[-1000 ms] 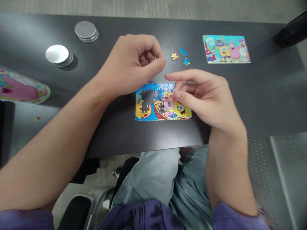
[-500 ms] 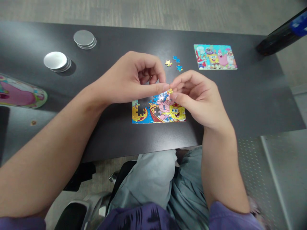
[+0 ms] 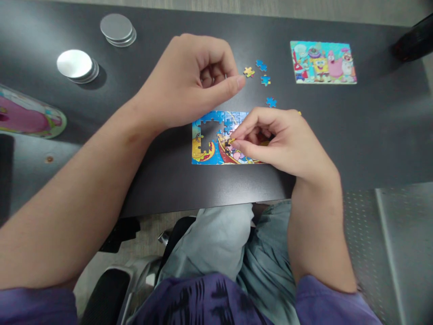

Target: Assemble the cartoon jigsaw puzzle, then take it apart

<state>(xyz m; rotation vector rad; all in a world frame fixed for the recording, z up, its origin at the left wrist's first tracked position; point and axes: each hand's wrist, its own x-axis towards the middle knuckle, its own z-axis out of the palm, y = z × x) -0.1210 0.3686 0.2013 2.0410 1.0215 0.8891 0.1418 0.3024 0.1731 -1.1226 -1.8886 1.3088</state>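
Observation:
A partly assembled cartoon jigsaw (image 3: 199, 158) lies on the dark table, with a dark gap in its left half. My right hand (image 3: 267, 137) pinches a small yellowish puzzle piece (image 3: 231, 141) over the middle of the jigsaw and covers its right part. Above the jigsaw's top edge hovers my left hand (image 3: 206, 81), its thumb and forefinger pressed together; whatever may be between them is hidden. Several loose pieces lie behind the jigsaw, among them a yellow one (image 3: 249, 72) and a blue one (image 3: 271, 102).
A finished picture card (image 3: 324, 65) lies at the back right, near a dark bottle (image 3: 411, 43). Two stacks of silver discs (image 3: 75, 64) (image 3: 117, 27) stand at the back left. A colourful tin (image 3: 30, 113) is at the left edge.
My hands have parted: the left rose away from the jigsaw, while the right moved over its middle with a piece. More of the jigsaw's left gap shows. The view has tilted slightly.

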